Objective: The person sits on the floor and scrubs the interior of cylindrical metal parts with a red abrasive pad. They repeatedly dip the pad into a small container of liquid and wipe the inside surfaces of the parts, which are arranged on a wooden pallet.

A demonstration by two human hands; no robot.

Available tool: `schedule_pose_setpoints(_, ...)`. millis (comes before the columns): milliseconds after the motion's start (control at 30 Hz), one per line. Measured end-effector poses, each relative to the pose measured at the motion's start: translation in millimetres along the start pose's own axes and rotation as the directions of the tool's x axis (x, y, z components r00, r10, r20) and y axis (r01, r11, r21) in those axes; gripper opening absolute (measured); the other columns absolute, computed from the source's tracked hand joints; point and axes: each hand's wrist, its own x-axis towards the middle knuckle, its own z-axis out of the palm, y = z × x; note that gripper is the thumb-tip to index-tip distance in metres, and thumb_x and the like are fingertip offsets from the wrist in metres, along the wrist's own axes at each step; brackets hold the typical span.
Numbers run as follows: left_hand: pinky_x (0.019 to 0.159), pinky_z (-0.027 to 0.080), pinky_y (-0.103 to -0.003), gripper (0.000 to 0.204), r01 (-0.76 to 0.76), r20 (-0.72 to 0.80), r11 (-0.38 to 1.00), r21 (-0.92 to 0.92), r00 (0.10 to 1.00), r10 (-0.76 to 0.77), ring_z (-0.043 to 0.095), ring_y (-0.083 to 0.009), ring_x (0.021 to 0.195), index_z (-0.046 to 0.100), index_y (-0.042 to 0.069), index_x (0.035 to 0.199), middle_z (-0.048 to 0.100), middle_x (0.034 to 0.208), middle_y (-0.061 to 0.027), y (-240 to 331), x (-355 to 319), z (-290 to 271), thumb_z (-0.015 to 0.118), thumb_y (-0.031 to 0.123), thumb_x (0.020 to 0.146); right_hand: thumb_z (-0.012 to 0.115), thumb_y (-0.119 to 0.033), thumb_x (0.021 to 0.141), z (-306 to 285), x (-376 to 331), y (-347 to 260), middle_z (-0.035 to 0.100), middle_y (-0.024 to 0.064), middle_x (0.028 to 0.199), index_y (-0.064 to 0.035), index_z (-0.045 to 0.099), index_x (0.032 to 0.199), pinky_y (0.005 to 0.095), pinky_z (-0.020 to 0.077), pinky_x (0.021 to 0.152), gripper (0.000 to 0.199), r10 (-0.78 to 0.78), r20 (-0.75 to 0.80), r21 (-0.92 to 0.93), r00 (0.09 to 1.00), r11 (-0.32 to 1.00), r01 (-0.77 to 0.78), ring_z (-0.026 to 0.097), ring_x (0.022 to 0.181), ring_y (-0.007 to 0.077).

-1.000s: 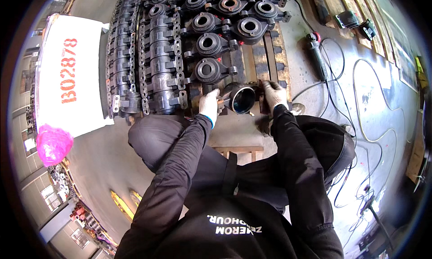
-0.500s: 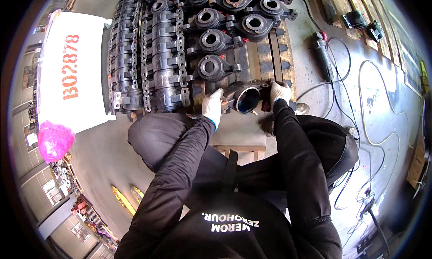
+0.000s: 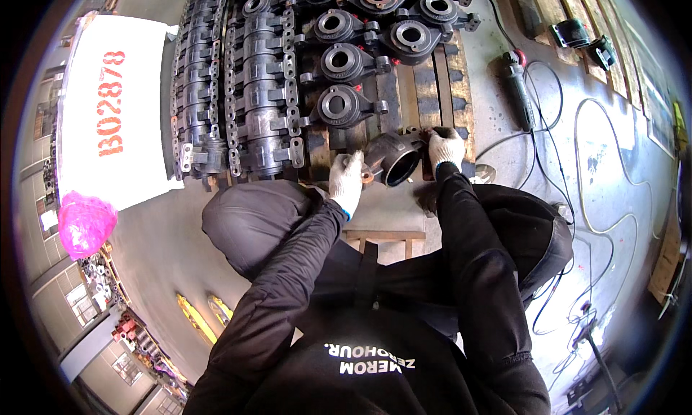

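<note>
We are holding both black-sleeved forearms point(image 3: 306, 249) forward between our spread knees point(image 3: 249, 220); our white-gloved left hand point(image 3: 346, 182) is lying nearer our body, while our gloved right hand point(image 3: 446, 149) is resting farther forward, fingers point(image 3: 440, 134) bending inward.

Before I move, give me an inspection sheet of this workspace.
Surface: wooden pallet carrying rows of dark metal parts.
Job's things: hollow black part, round opening showing.
Clutter: power tool on the floor, right of the pallet.
Hands: gloved left hand at the hollow part's left end, gloved right hand by its right side; grip unclear.
Cables: black cable looped beside the tool; pale hose farther right.
Surroundings: pink bundle and white-covered load at left.
</note>
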Motion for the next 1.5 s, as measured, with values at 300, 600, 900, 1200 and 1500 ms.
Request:
schedule_pose_setpoints(300,0.052,0.046,-0.029,0.026,0.312,0.027,0.942,-0.126,0.95,-0.311,0.06,-0.011,0.065,0.065,0.015,0.097,0.062,0.079,0.0019,43.0,-14.3,1.2,0.066,0.041,0.098,0.065,-0.035,0.102,4.3,12.7,66.7,0.071,0.0113,0.119,-0.0013,0.066,0.128,0.0345,0.0532,0.091,0.043,0.362,0.317,0.795,0.877,0.402,-0.453,0.067,0.099,0.0226)
schedule_pose_setpoints(600,0.047,0.045,-0.029,0.029,0.374,0.003,0.924,-0.08,0.927,-0.375,0.059,-0.013,0.059,0.064,0.016,0.098,0.061,0.075,0.0027,50.6,-13.3,-1.9,0.066,0.046,0.098,0.07,-0.016,0.101,-6.1,-15.6,13.6,0.07,0.0095,0.126,-0.0023,0.06,0.139,0.0295,0.0533,0.096,0.042,0.003,0.367,0.713,0.93,0.642,-0.283,0.066,0.112,0.0168)
schedule_pose_setpoints(900,0.047,0.041,-0.031,0.024,0.649,0.041,0.755,-0.091,0.76,-0.648,0.055,-0.0162,0.057,0.06,0.018,0.097,0.059,0.073,-0.0002,44.3,22.0,-23.8,0.062,0.042,0.099,0.068,-0.017,0.102,19.7,-14.4,-11.0,0.075,0.0074,0.105,0.0012,0.07,0.12,0.0276,0.0517,0.086,0.026,-0.189,0.159,0.428,0.969,0.898,0.105,0.064,0.093,0.0122)
schedule_pose_setpoints(1200,0.042,0.035,-0.029,0.02,0.674,-0.004,0.71,-0.205,0.725,-0.689,0.049,-0.0124,0.048,0.059,0.019,0.09,0.052,0.06,0.0024,44.6,21.6,-19.9,0.056,0.036,0.101,0.064,-0.025,0.105,19.3,0.0,12.0,0.072,0.0074,0.117,-0.0026,0.067,0.128,0.0295,0.0548,0.091,0.032,0.165,0.123,0.841,0.979,0.505,-0.191,0.068,0.1,0.0174)
schedule_pose_setpoints(1500,0.042,0.034,-0.031,0.023,0.653,-0.059,0.748,-0.122,0.748,-0.662,0.046,-0.0149,0.047,0.059,0.017,0.09,0.051,0.059,0.0013,45.4,25.1,-16.6,0.054,0.036,0.101,0.073,-0.021,0.098,14.5,1.8,-43.0,0.077,0.0075,0.102,0.0004,0.074,0.117,0.0278,0.053,0.085,0.029,-0.08,0.363,0.371,0.929,0.926,-0.065,0.069,0.092,0.0136)
